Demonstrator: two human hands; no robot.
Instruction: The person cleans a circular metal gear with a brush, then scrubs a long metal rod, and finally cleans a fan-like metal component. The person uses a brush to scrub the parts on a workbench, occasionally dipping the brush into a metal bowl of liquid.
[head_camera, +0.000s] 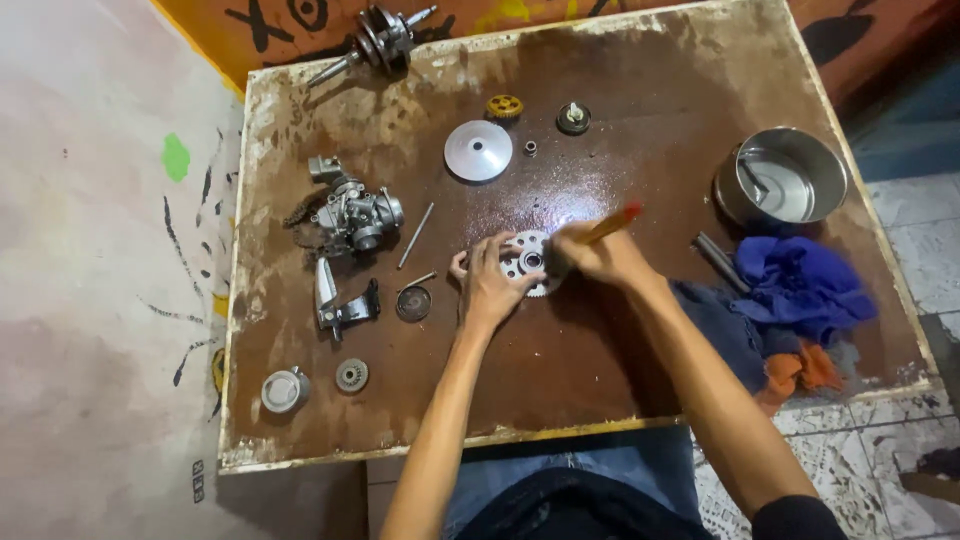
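Observation:
My left hand (488, 283) rests on a round toothed metal gear (528, 260) lying on the brown board (600, 360), fingers spread over its left side and pinning it down. My right hand (598, 254) grips a brush with an orange handle (612, 226), its working end pressed on the gear's right side. Both forearms reach in from the bottom edge.
A carburetor (355, 213), bracket (340, 305), piston (284, 390), small gear (351, 375), silver disc (478, 151), yellow gear (504, 105) and crankshaft (378, 40) lie around. At the right stand a steel pot (782, 178) and blue and orange rags (795, 285).

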